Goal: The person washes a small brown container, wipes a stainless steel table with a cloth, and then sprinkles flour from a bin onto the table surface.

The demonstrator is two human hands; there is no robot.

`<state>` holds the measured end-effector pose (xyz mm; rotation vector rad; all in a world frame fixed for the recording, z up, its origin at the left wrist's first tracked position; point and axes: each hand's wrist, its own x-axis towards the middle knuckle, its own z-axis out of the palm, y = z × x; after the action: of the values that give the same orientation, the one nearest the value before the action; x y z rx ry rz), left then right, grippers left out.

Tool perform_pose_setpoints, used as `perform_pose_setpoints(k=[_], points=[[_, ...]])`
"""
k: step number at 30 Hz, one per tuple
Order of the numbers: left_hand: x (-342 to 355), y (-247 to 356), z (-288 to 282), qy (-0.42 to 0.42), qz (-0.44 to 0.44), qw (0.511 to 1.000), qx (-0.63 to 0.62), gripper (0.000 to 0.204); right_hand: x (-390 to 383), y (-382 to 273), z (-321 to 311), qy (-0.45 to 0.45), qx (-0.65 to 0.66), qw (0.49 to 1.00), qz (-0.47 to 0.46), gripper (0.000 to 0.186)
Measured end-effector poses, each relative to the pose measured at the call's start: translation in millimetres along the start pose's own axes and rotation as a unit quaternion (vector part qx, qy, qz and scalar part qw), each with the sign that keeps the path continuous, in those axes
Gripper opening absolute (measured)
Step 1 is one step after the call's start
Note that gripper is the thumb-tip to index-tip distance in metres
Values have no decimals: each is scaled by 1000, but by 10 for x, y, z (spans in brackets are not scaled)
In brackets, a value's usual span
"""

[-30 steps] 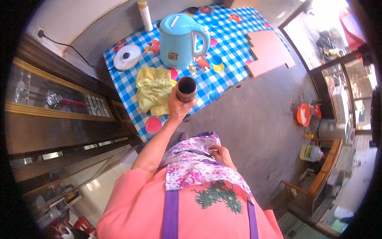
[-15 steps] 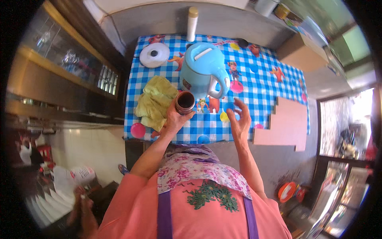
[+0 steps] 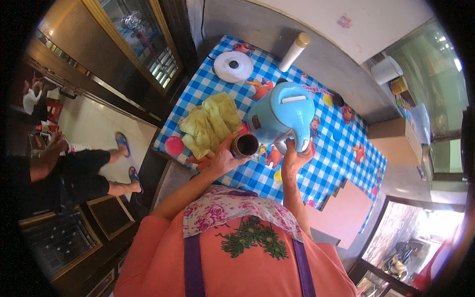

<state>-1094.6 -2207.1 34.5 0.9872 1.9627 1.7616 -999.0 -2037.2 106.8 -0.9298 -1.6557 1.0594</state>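
My left hand (image 3: 223, 159) is wrapped round a dark brown cup (image 3: 246, 145), whose open mouth faces up. Just beyond it stands a light blue kettle (image 3: 272, 119) with a lid on top. My right hand (image 3: 297, 159) has its fingers round the kettle's handle. I cannot tell whether the kettle is raised off the table. A crumpled yellow-green cloth (image 3: 210, 123) lies to the left of the cup. Farther back there is a white round lid (image 3: 233, 73) with a black knob.
A blue-checked tablecloth (image 3: 326, 166) covers the table. A white bottle (image 3: 292, 55) with a tan cap stands at the back wall. Pinkish cardboard (image 3: 344, 210) lies at the right edge, a cardboard box (image 3: 396, 141) beyond. At left, another person (image 3: 81, 173) is near a dark cabinet.
My right hand has moved from open beside the kettle onto its handle and closed there. My left hand still holds the cup. The whole view has turned, bringing the other person further in.
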Motion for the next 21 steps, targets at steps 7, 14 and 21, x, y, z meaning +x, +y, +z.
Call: perform_pose_setpoints(k=[7, 14, 21], points=[[-61, -109, 76, 25, -46, 997, -49, 64, 284, 80, -43, -26, 26, 999, 10, 18], [56, -9, 113, 60, -55, 997, 5, 64, 684, 87, -250, -67, 40, 997, 26, 19], [377, 45, 214, 18, -42, 998, -39, 58, 769, 21, -793, -76, -9, 996, 40, 19]])
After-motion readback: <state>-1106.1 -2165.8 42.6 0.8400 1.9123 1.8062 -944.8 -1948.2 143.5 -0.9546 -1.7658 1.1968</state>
